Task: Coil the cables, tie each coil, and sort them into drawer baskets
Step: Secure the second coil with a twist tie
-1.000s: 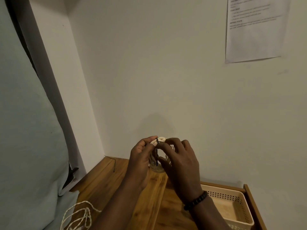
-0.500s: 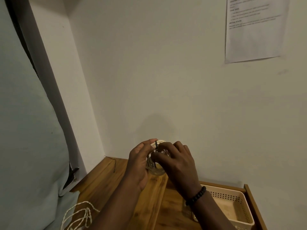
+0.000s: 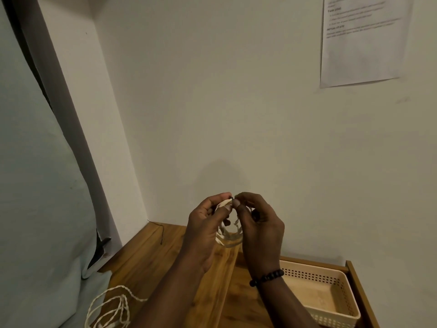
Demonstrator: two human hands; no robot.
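Observation:
A small coil of cream cable [image 3: 230,236] hangs between both hands above the wooden top. My left hand [image 3: 204,229] grips the coil's left side, thumb and forefinger pinched at its top. My right hand [image 3: 259,223] holds the right side, its fingertips meeting the left ones on a thin dark tie [image 3: 233,198] at the top of the coil. Most of the coil is hidden by my fingers. A second, loose cream cable [image 3: 111,308] lies at the lower left. A beige perforated basket [image 3: 340,311] sits in the open drawer at the lower right, holding nothing that I can see.
The wooden cabinet top [image 3: 151,256] runs into a wall corner. A thin dark wire tie [image 3: 160,229] lies near its back left corner. Pale cloth [image 3: 35,209] fills the left side. A printed sheet [image 3: 361,39] is stuck on the wall, upper right.
My fingertips have come together at the top of the coil. The dark tie, which stood upright across the coil before, now shows only as a short end between my fingers.

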